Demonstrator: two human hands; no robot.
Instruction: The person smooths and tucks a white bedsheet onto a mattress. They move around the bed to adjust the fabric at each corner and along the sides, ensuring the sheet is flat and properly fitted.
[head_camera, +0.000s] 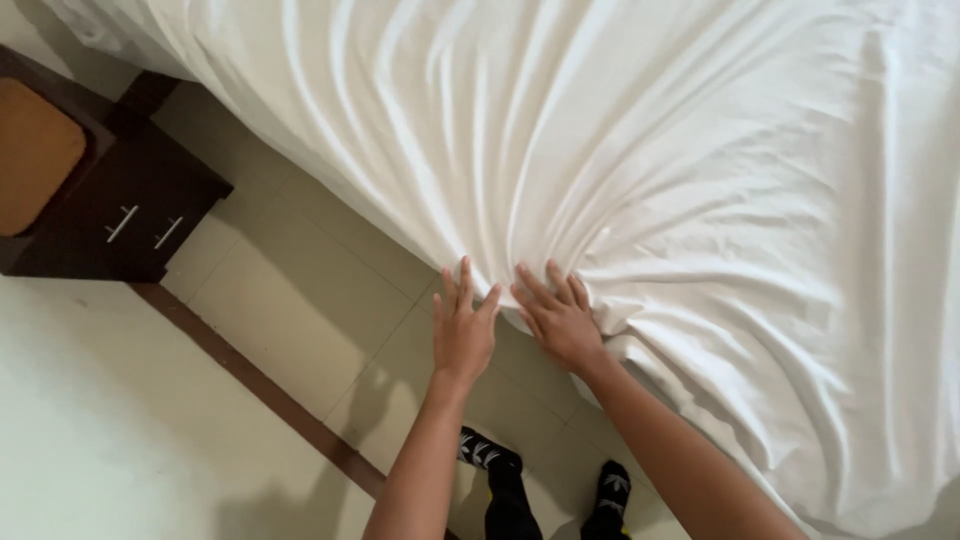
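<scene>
Both hands pressed on the edge of a white bedsheet (650, 170) that hung over the side of the bed. The left hand (463, 328) lay flat with fingers spread against the sheet's hanging edge, and the right hand (558, 318) lay just beside it, fingers pushed into the cloth where deep wrinkles fanned out. A dark nightstand (125, 215) with two metal handles stood well apart on the tiled floor (290, 300).
</scene>
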